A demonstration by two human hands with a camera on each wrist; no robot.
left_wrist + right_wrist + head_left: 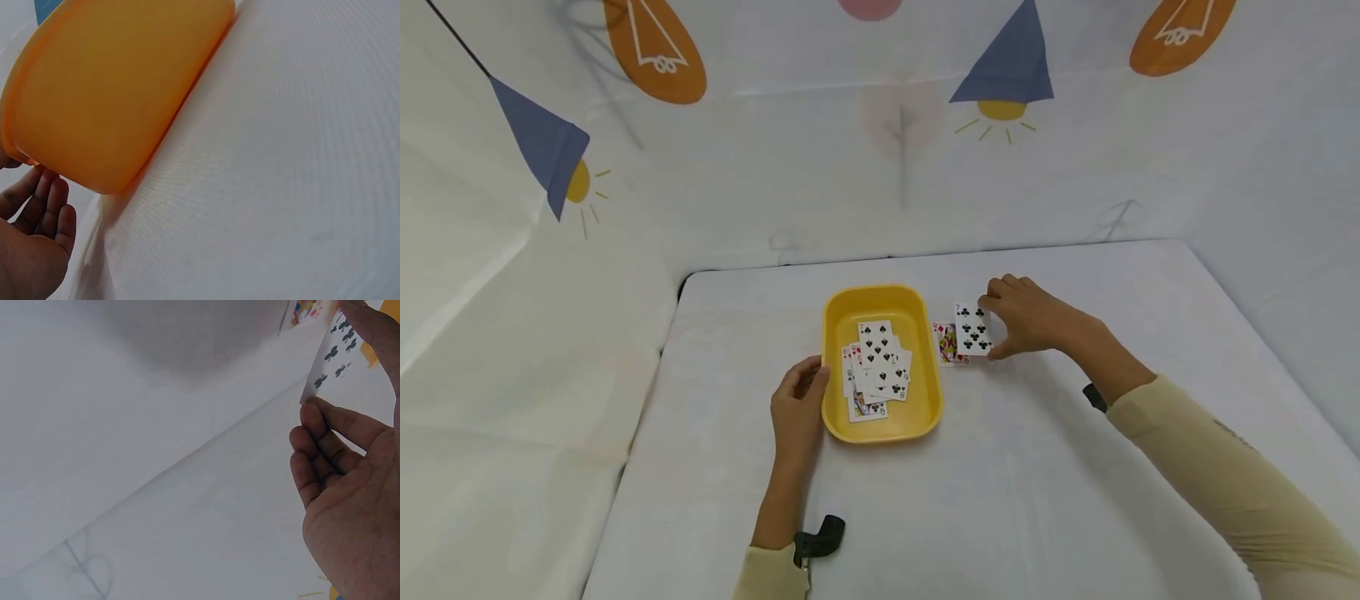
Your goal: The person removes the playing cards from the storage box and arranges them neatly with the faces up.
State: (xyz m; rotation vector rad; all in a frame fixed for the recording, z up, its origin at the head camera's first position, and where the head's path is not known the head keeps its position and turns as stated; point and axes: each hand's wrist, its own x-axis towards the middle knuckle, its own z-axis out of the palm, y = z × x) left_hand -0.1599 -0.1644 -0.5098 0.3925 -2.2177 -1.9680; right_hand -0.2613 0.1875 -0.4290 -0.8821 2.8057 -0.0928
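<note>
My right hand pinches a seven of clubs playing card by its edges, thumb at one end and fingertip at the other. The card is held up in the right wrist view. Beneath it, partly covered, a face card with red diamonds lies beside the yellow tray. Inside the tray is a loose pile of cards, with a seven of spades near the top. My left hand holds the tray's left rim. In the left wrist view its fingers touch the rim from below.
A white cloth covers the table, whose back edge meets a pale fabric wall. The wall carries printed lamps and orange shapes. A dark band is on my left wrist, and another shows at the right.
</note>
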